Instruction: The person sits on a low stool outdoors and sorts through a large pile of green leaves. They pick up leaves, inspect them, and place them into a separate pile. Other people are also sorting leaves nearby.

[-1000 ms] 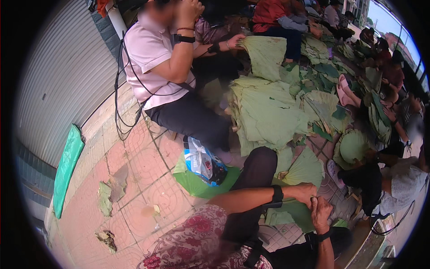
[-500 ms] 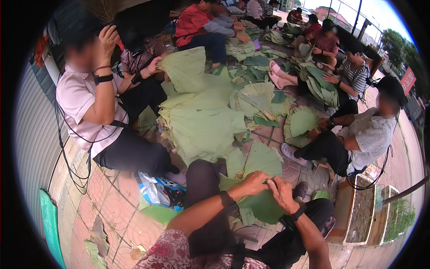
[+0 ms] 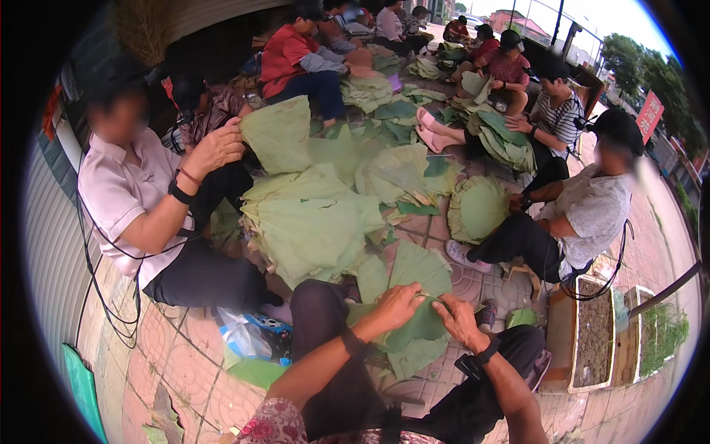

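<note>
Left hand (image 3: 397, 305) and right hand (image 3: 456, 320) both clamped on folded green leaf (image 3: 418, 325) over lap.

Soft daylight, weak shadows, fisheye-bent edges, dark rim.

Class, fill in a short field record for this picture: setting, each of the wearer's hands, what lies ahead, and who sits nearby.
Setting: paved ground outdoors, people seated around leaves
Left hand: gripping the large green leaf over the lap
Right hand: on the same leaf, fingers bent
Ahead: leaf pile
Left side: person in a pale shirt holding a folded leaf
</note>
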{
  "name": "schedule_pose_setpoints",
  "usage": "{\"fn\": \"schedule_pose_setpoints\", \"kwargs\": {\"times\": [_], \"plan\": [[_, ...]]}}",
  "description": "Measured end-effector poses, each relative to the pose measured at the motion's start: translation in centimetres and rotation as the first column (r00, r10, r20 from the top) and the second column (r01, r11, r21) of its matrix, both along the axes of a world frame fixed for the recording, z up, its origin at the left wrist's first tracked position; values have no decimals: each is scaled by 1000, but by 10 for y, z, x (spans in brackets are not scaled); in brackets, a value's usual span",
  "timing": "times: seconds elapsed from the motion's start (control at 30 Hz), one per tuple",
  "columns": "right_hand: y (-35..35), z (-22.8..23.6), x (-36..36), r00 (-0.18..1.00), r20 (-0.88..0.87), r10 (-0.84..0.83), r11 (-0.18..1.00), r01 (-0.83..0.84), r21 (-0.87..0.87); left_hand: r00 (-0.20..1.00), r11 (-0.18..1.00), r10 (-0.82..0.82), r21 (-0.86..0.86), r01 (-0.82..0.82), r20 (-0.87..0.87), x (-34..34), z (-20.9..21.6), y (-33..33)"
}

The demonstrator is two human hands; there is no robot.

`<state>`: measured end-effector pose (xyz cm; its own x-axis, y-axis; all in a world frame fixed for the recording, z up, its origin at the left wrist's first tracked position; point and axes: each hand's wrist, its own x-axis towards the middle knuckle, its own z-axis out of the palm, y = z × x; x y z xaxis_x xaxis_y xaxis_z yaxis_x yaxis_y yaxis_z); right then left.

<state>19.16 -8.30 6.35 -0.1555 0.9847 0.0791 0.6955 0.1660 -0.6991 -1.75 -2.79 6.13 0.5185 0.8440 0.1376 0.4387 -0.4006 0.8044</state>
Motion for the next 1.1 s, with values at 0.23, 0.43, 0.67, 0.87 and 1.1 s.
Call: {"fn": "schedule_pose_setpoints", "kwargs": {"times": [0.23,0.43,0.67,0.87,1.1], "plan": [[-1,4,-3,996,-17,82,997,-82,-11,986,992,-26,119,47,-166,4,-5,-5],[-6,-4,-9,994,51,98,992,-93,-87,983,982,-24,181,58,-184,6,-13,-13],[-4,-1,-14,992,57,115,992,-112,-54,987,972,18,235,20,-162,7,-13,-19],[-5,-4,-18,995,48,84,996,-84,-11,991,969,22,246,11,-129,6,-11,-22],[-7,-11,-23,999,-11,41,999,-41,29,990,965,46,263,-9,-133,7,-14,-25]]}}
